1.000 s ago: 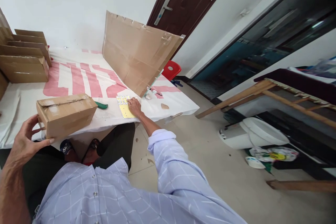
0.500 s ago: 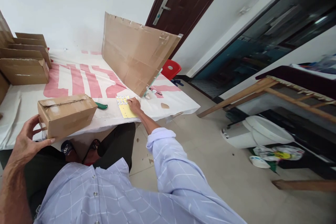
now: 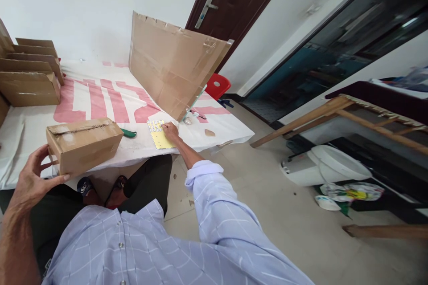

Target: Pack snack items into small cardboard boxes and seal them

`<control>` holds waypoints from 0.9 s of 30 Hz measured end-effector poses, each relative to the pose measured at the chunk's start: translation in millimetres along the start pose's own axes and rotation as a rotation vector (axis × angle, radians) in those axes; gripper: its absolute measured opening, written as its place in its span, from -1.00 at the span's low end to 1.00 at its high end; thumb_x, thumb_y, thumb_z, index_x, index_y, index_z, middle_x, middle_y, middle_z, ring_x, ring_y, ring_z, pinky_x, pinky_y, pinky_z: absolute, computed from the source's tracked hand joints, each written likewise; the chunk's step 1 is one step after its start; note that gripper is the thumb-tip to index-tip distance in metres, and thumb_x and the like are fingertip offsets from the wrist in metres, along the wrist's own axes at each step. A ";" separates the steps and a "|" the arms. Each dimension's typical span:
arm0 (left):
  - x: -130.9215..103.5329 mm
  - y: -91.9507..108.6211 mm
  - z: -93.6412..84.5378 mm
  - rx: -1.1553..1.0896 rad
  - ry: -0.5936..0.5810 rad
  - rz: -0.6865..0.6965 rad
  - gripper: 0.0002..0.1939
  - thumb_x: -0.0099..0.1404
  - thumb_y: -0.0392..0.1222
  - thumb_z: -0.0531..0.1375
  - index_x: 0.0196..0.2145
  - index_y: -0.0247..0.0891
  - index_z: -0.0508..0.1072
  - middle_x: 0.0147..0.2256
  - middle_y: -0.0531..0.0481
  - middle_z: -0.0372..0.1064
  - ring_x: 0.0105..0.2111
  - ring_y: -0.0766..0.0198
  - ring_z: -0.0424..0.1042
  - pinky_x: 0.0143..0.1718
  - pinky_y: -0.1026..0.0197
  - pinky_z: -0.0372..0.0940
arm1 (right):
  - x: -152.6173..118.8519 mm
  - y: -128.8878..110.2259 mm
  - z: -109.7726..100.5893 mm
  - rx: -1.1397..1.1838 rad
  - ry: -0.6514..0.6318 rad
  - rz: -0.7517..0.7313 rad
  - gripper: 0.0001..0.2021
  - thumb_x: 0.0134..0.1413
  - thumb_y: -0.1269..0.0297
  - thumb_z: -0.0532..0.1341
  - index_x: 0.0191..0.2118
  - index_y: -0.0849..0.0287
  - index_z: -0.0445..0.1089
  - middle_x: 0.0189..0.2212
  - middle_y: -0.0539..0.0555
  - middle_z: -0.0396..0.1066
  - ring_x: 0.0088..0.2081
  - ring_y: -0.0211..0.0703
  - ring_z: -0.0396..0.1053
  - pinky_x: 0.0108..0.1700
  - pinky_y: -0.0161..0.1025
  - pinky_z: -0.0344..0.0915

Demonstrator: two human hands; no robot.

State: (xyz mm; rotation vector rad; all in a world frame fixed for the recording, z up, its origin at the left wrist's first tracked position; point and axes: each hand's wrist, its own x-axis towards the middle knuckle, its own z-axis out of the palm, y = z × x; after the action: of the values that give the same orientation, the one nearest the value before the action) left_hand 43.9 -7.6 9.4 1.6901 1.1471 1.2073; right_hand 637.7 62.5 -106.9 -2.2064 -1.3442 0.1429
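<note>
A closed, taped cardboard box [image 3: 90, 149] lies near the table's front edge. My left hand [image 3: 33, 178] grips its left end, with the thumb along the lower front edge and the fingers round the far corner. To the right is a yellow sticker sheet [image 3: 163, 141] with rows of small white labels along its upper part. My right hand [image 3: 171, 132] rests over the sheet's upper right, fingers bent and pressed together at the labels; the fingertips are partly hidden. Between box and sheet lies a green-handled tool [image 3: 129, 133], partly behind the box.
Several open cardboard boxes [image 3: 30, 89] stand at the far left. A large cardboard panel [image 3: 174, 64] leans upright behind the sheet. Right of it lie a clear tape roll [image 3: 187, 120] and a brown scrap [image 3: 210, 133]. A red chair [image 3: 218, 85] stands beyond the table.
The view has shifted very slightly. Both hands keep their places on the box and the sheet, with no clear movement of either thing.
</note>
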 end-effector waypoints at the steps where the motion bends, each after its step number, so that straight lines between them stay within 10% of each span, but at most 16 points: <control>1: -0.3 -0.2 -0.2 -0.002 -0.001 0.001 0.18 -0.17 0.14 0.71 0.37 -0.09 0.42 0.46 -0.30 0.36 0.45 -0.40 0.36 0.40 -0.53 0.40 | 0.8 -1.6 0.3 0.003 0.003 0.015 -0.64 0.41 0.15 0.12 -0.10 0.13 0.67 0.05 0.22 0.63 0.04 0.03 0.50 0.11 -0.14 0.41; 18: 1.2 -2.9 0.7 0.050 -0.003 -0.018 0.24 -0.16 0.19 0.69 0.41 -0.13 0.38 0.45 -0.34 0.37 0.46 -0.40 0.36 0.43 -0.46 0.38 | 13.0 -23.6 -11.8 0.039 -0.094 0.156 -0.89 0.26 0.31 0.36 -0.16 0.15 0.64 -0.15 0.19 0.67 -0.08 0.07 0.60 0.03 -0.10 0.50; 27: -1.4 -19.1 -3.3 -0.051 -0.021 -0.043 0.17 -0.11 0.14 0.69 0.38 -0.08 0.35 0.51 -0.34 0.28 0.54 -0.36 0.23 0.43 -0.42 0.37 | 14.5 -13.3 -20.9 0.108 -0.094 0.185 -0.54 0.49 0.04 0.38 0.33 0.14 0.47 0.28 0.21 0.49 0.17 0.08 0.56 0.18 0.14 0.60</control>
State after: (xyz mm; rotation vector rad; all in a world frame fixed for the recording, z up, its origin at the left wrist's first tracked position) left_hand 36.0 -2.6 -7.7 1.6290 1.1252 1.1797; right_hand 641.8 71.2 -79.8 -2.2528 -1.1504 0.3825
